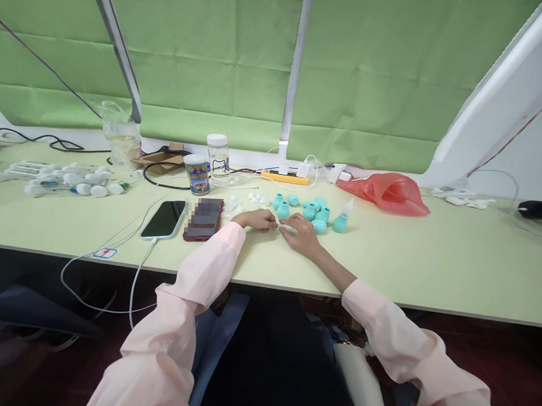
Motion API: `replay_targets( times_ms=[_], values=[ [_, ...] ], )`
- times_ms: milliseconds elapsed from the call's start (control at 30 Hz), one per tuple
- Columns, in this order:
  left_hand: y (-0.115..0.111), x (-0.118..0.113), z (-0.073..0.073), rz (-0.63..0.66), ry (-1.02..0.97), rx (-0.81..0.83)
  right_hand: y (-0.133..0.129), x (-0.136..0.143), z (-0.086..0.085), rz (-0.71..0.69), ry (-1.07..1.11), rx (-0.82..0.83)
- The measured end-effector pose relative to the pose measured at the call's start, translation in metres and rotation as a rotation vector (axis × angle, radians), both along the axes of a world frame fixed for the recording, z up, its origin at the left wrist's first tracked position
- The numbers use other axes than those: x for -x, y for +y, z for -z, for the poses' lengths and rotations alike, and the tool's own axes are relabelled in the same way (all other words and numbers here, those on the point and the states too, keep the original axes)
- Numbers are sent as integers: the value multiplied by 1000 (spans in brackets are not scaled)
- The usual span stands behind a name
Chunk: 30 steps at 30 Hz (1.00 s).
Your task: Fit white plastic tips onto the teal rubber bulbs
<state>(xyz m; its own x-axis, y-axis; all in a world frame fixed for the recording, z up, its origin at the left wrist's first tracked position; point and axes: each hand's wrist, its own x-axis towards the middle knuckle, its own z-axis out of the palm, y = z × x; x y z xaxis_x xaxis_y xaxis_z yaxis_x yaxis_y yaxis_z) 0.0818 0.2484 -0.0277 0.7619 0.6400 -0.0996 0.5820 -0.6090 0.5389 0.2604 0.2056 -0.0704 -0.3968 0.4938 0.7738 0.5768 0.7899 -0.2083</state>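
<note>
My left hand (260, 220) rests low over the table with its fingers curled in, closed around something too small to make out. Close beside it, my right hand (300, 235) points its bent fingertips at the left fingertips. A tiny whitish spot shows where the two hands meet, but its kind is unclear. Just beyond the hands lie several teal rubber bulbs (309, 212) with open necks, some upright, some tipped over. To their right stands a teal bulb with a clear pointed nozzle (341, 221) on it. Small white plastic parts (258, 199) lie behind my left hand.
Left of my hands lie a dark red phone (204, 220) and a charging phone (163, 220). Behind them stand a patterned cup (197, 176) and a clear jar (218, 159). A red plastic bag (388, 193) and a yellow power strip (284, 177) lie farther back.
</note>
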Motion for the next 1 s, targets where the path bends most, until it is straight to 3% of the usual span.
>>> replay_targets(
  times_ms=[367, 633, 867, 1000],
  values=[
    [-2, -1, 0, 1, -9, -15, 1, 1, 2, 25, -25, 109],
    [-8, -6, -4, -57, -71, -22, 2, -1, -1, 84, -101, 71],
    [-9, -13, -5, -366, -330, -517, 2, 0, -1, 148, -18, -22],
    [-5, -23, 3, -367, -274, -739, 2, 1, -4, 146, 95, -73]
  ],
)
